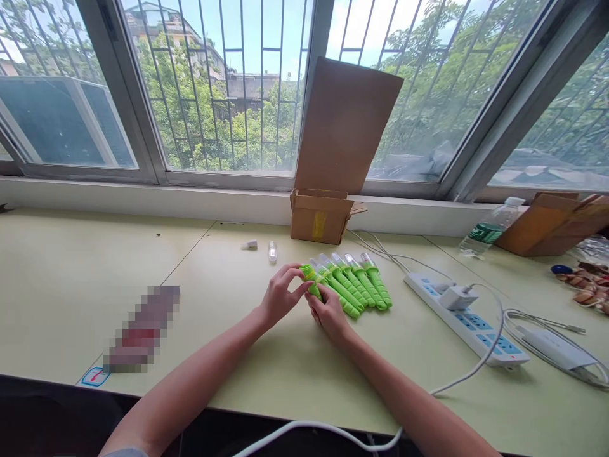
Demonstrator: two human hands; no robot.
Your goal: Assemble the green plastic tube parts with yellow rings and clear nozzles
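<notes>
Both my hands meet at the middle of a pale green table (71,285). My left hand (280,295) pinches the round top end of a bright green tube-shaped item (310,277). My right hand (329,314) wraps round the lower body of the same item. Right beside it lies a row of several like green items with clear caps (356,282), side by side and touching. A loose clear cap (272,251) and a small white piece (249,244) lie a little further back.
An open cardboard box (318,216) stands at the window sill, its flap upright. A white power strip (469,320) with a plugged charger and cables lies to the right. A water bottle (488,228), more cardboard and a blurred object (143,327) are on the table.
</notes>
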